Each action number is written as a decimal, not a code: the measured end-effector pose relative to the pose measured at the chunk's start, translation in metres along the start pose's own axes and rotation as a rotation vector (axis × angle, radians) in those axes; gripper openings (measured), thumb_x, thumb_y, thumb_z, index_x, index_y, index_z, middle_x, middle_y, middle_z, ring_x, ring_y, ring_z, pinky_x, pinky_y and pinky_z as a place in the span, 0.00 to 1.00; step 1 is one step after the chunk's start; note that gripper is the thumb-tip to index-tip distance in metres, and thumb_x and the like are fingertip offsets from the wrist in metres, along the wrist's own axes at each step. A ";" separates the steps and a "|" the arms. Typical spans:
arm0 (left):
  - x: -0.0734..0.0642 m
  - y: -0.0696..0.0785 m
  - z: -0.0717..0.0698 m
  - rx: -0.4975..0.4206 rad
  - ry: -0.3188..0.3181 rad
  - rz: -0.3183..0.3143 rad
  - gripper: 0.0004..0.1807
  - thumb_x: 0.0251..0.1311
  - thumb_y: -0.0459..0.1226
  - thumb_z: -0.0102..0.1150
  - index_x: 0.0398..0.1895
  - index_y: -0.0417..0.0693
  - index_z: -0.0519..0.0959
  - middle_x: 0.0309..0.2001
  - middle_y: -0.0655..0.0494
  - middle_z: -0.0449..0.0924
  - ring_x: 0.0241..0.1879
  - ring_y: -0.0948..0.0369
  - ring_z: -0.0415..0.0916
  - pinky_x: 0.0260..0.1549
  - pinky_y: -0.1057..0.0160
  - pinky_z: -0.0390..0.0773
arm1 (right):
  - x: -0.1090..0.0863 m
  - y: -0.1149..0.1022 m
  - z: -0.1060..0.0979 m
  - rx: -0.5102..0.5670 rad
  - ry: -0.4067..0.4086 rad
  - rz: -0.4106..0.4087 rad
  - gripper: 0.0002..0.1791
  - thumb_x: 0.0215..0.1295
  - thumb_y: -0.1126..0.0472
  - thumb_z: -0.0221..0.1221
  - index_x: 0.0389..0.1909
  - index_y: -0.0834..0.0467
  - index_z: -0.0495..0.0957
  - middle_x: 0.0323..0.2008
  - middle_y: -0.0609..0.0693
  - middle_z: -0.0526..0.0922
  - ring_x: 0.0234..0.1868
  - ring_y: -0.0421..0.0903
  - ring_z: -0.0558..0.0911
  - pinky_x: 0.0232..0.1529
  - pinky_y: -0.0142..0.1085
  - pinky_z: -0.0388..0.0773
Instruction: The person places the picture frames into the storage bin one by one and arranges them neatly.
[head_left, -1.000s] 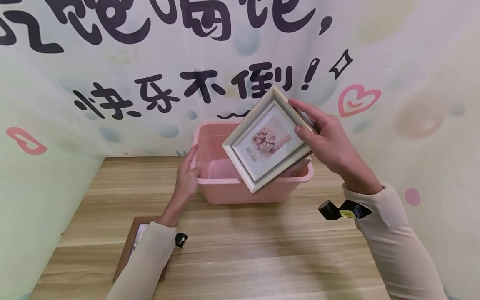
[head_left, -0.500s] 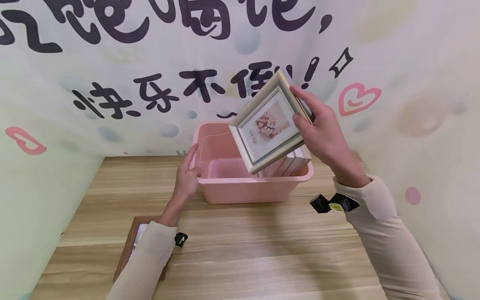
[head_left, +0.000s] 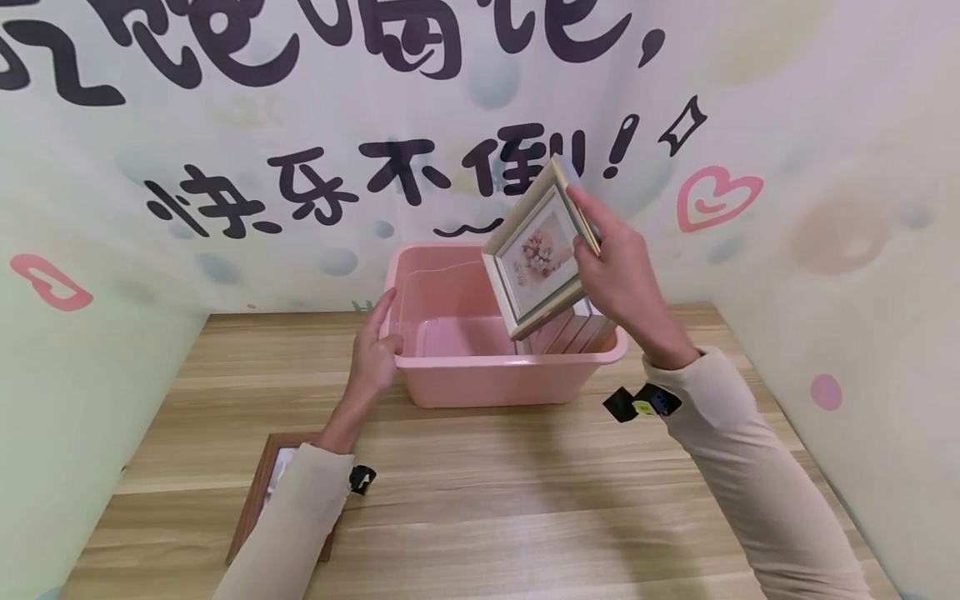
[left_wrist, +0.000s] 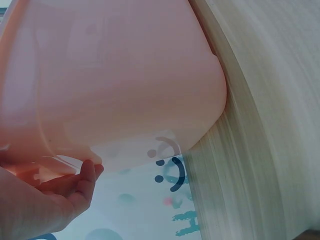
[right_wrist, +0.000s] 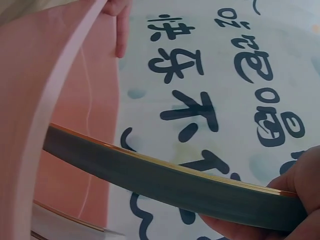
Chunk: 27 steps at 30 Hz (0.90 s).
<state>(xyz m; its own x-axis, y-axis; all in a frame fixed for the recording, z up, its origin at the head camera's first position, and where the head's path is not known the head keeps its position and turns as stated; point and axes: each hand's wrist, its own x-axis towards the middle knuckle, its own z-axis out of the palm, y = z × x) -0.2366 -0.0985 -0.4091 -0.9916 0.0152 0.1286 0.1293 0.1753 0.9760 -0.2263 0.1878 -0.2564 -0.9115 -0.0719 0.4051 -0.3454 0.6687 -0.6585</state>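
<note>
My right hand [head_left: 618, 267] pinches a pale picture frame [head_left: 536, 250] by its right edge, thumb on the front. The frame, with a pink flower picture, is tilted over the pink plastic bin [head_left: 487, 383]. Its lower corner overlaps the bin's opening in the head view; the right wrist view shows its dark side edge [right_wrist: 170, 182]. My left hand [head_left: 375, 346] holds the bin's left rim, fingers curled around it in the left wrist view. Several thin upright frames [head_left: 573, 333] stand at the bin's right end, partly hidden by the held frame.
A brown wooden picture frame [head_left: 251, 508] lies on the wood-grain table [head_left: 480, 500], partly under my left sleeve [head_left: 288, 517]. Behind the bin rises a printed wall cloth [head_left: 300, 275] with dark lettering; pale walls flank the table on both sides.
My right hand has shifted left, and the pale frame has risen and turned more edge-on. The upright frames in the bin show more. My left hand and the bin stay put.
</note>
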 end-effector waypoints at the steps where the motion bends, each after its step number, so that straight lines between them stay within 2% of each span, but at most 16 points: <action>1: 0.000 0.000 0.000 0.001 0.000 -0.001 0.43 0.54 0.23 0.38 0.78 0.51 0.57 0.78 0.53 0.53 0.71 0.54 0.55 0.58 0.51 0.66 | 0.001 0.002 0.002 -0.009 -0.003 0.004 0.36 0.68 0.74 0.46 0.75 0.49 0.62 0.71 0.54 0.67 0.58 0.54 0.76 0.45 0.42 0.79; 5: 0.000 0.001 0.000 0.001 -0.002 -0.007 0.43 0.54 0.23 0.39 0.78 0.52 0.57 0.78 0.53 0.52 0.72 0.56 0.53 0.60 0.50 0.65 | 0.002 0.008 0.010 -0.027 -0.014 0.018 0.36 0.68 0.74 0.46 0.75 0.50 0.61 0.71 0.56 0.67 0.60 0.56 0.76 0.50 0.49 0.77; 8: 0.000 0.001 0.000 0.000 -0.007 -0.005 0.43 0.54 0.23 0.38 0.78 0.51 0.56 0.78 0.53 0.52 0.71 0.55 0.54 0.60 0.50 0.65 | 0.002 0.012 0.016 -0.051 -0.013 0.012 0.36 0.67 0.74 0.46 0.75 0.50 0.61 0.71 0.57 0.68 0.57 0.57 0.76 0.46 0.49 0.76; 15: -0.001 0.001 0.000 0.008 -0.010 0.007 0.42 0.54 0.23 0.38 0.78 0.51 0.56 0.78 0.53 0.52 0.69 0.54 0.55 0.58 0.50 0.65 | 0.001 0.021 0.029 -0.099 -0.036 -0.007 0.36 0.66 0.76 0.47 0.75 0.53 0.61 0.69 0.60 0.69 0.60 0.59 0.75 0.57 0.53 0.75; 21: 0.000 -0.001 0.000 0.001 -0.019 0.009 0.42 0.56 0.23 0.37 0.78 0.53 0.56 0.78 0.55 0.52 0.70 0.54 0.55 0.59 0.49 0.66 | 0.000 0.029 0.041 -0.113 -0.063 0.003 0.36 0.67 0.75 0.47 0.76 0.53 0.60 0.66 0.64 0.72 0.57 0.60 0.77 0.53 0.54 0.77; 27: -0.001 -0.001 0.000 -0.010 -0.022 0.009 0.42 0.58 0.23 0.37 0.78 0.55 0.56 0.78 0.56 0.51 0.72 0.54 0.54 0.61 0.48 0.66 | -0.002 0.034 0.053 -0.171 -0.083 -0.008 0.35 0.66 0.75 0.46 0.75 0.56 0.60 0.62 0.66 0.74 0.52 0.60 0.78 0.47 0.53 0.78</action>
<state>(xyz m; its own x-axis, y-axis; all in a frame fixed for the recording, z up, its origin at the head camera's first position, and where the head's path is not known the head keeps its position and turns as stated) -0.2357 -0.0990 -0.4096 -0.9903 0.0386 0.1335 0.1381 0.1651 0.9766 -0.2483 0.1714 -0.3134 -0.9265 -0.1335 0.3517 -0.3161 0.7833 -0.5353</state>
